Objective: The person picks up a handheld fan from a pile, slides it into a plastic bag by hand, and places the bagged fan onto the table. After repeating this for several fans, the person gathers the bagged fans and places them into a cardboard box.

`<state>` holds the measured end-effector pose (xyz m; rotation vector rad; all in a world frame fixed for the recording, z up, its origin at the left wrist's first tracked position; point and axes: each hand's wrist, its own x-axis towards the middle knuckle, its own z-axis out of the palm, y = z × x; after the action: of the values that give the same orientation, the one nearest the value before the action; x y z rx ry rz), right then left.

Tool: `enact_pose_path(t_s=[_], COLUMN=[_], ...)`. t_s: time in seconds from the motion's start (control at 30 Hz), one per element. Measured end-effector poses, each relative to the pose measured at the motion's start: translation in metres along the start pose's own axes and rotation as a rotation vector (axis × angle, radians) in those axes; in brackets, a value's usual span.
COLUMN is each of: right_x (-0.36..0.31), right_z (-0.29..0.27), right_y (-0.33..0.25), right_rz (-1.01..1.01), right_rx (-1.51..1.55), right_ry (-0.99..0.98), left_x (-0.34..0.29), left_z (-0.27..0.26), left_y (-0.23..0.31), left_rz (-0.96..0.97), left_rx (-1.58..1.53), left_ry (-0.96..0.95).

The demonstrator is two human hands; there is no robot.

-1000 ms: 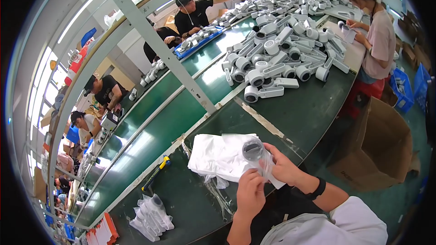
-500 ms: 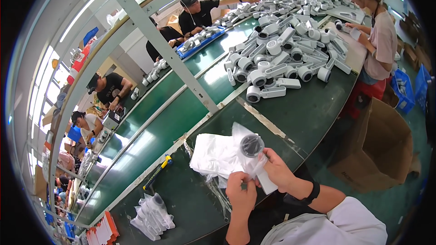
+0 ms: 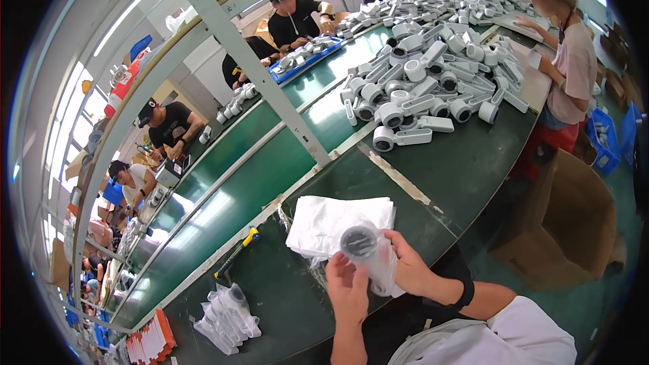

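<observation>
In front of me is a white handheld device [image 3: 359,243] with a round dark head, inside a clear plastic bag. My right hand [image 3: 414,272] is closed round its handle through the bag. My left hand [image 3: 348,287] grips the bagged device from the left, thumb and fingers just below the round head. Right behind it lies a stack of white plastic bags [image 3: 318,223] on the dark green table [image 3: 291,324]. Several bagged devices [image 3: 226,318] lie side by side to the left of my hands.
A yellow-and-black tool [image 3: 236,251] lies left of the stack, orange-and-white cards [image 3: 151,341] at the lower left. A large heap of unbagged devices [image 3: 426,81] covers the far table. An open cardboard box [image 3: 558,223] stands at right. A metal post [image 3: 250,67] rises ahead; co-workers sit beyond.
The bagged device has shifted left and down, its head lower; its handle now shows inside the bag. My left hand has moved up its side. The bag stack is more uncovered.
</observation>
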<state>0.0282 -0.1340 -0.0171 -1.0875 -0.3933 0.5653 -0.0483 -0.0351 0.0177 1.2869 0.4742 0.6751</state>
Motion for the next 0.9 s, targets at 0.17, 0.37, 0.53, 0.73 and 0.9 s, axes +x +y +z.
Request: enact_pose_path(t_s=[0.17,0.37,0.53,0.73,0.9], right_x=[-0.011,-0.001,-0.007,-0.025,-0.029], right_z=[0.018,0.012,0.006,0.0,-0.002], right_y=[-0.006,-0.02,-0.002,0.011,0.034], right_rz=[-0.075,-0.413,-0.667,-0.578,-0.232], right_rx=[-0.163,-0.587,-0.682,-0.586,-0.682], right_ry=[0.001,0.153,0.069,-0.265,-0.443], left_x=[0.001,0.009,0.006,-0.013,-0.036], left_z=[-0.013,-0.017,-0.052,-0.109,-0.221], left_y=[-0.016,-0.003,-0.001,0.022,0.048], left_rz=[-0.368,-0.312,-0.252,-0.15,0.232], left_rx=[-0.13,-0.555,-0.461,-0.447,0.177], left_ry=[-0.062,0.083,0.003,0.07,0.68])
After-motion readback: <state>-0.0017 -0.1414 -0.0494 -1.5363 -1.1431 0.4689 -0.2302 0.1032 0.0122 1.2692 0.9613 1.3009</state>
